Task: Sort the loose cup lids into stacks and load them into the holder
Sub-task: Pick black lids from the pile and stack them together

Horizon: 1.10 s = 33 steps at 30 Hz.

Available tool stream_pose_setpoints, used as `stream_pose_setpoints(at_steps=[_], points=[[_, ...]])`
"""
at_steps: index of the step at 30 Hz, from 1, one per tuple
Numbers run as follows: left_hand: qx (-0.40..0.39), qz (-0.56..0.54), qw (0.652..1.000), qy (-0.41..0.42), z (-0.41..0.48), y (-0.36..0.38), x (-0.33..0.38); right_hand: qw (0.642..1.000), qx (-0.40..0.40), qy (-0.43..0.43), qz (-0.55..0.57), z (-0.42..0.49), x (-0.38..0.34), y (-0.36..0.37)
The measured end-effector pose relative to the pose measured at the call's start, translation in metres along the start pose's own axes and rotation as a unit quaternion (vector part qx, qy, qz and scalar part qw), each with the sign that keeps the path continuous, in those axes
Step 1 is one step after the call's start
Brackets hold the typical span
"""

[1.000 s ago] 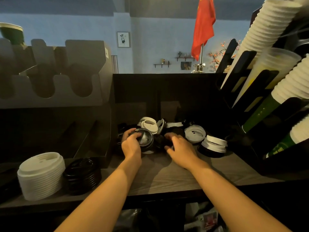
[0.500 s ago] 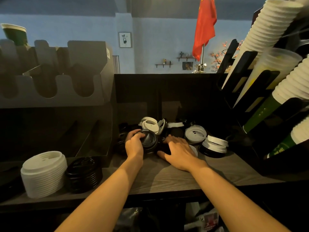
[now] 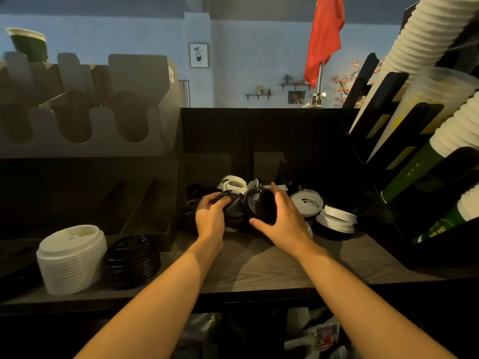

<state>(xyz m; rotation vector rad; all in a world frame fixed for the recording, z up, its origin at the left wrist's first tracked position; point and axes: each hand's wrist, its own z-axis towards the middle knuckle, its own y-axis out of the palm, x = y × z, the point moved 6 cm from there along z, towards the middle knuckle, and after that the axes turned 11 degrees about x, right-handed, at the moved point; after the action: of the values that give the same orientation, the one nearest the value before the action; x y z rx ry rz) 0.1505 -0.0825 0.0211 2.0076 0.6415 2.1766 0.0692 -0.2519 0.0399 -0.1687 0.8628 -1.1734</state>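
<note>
Desk (image 3: pixel 259 268) front-left: white lid stack (image 3: pixel 71 257), with black lid stack (image 3: pixel 131 260) just beside it. Further in: left hand (image 3: pixel 211 216) curled over a small black pile (image 3: pixel 234 212). Right hand (image 3: pixel 282 218) grips a tilted black lid (image 3: pixel 259 206), thumb under, fingers over, against that pile. Loose white lids (image 3: pixel 307 202) to the right. Holder (image 3: pixel 85 107) back-left.

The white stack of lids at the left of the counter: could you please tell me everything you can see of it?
The white stack of lids is a neat upright column of nested lids, plastic by its look, rims showing as fine ridges. The top lid is domed with a stepped recess. It stands on the dark wood-grain counter, a shorter black stack close against its right side. No hand touches it.
</note>
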Motion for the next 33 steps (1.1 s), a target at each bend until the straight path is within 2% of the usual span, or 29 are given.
stream_pose_setpoints(at_steps=[4, 9, 12, 15, 21, 25, 27, 30, 33], points=[[-0.064, 0.033, 0.995, 0.063, -0.008, 0.009, 0.008, 0.996, 0.014, -0.084, -0.031, 0.0, -0.011, 0.001], [-0.144, 0.046, 0.986, 0.072, -0.018, 0.02, 0.007, 0.983, -0.002, -0.178, -0.047, -0.007, -0.023, 0.001], [-0.194, 0.057, 0.973, 0.112, -0.024, 0.025, 0.009, 0.974, -0.011, -0.217, -0.064, -0.011, -0.029, 0.005], [-0.217, 0.092, 0.963, 0.132, -0.024, 0.027, 0.009, 0.977, -0.01, -0.205, -0.065, -0.01, -0.026, 0.005], [-0.192, 0.088, 0.972, 0.101, -0.02, 0.023, 0.004, 0.99, -0.072, -0.111, -0.053, -0.008, -0.01, 0.013], [-0.204, 0.052, 0.977, 0.017, -0.017, 0.026, -0.001, 0.992, -0.007, -0.114, -0.048, -0.004, -0.012, 0.004], [-0.213, 0.059, 0.975, 0.025, -0.018, 0.028, 0.0, 0.994, 0.007, -0.105, -0.042, -0.003, -0.01, 0.0], [-0.197, 0.067, 0.977, 0.044, -0.017, 0.026, 0.002, 0.994, -0.026, -0.101, -0.02, -0.005, -0.01, 0.005], [-0.201, 0.057, 0.978, 0.025, -0.019, 0.024, 0.006, 0.993, 0.001, -0.118, -0.007, -0.004, -0.014, 0.007]])
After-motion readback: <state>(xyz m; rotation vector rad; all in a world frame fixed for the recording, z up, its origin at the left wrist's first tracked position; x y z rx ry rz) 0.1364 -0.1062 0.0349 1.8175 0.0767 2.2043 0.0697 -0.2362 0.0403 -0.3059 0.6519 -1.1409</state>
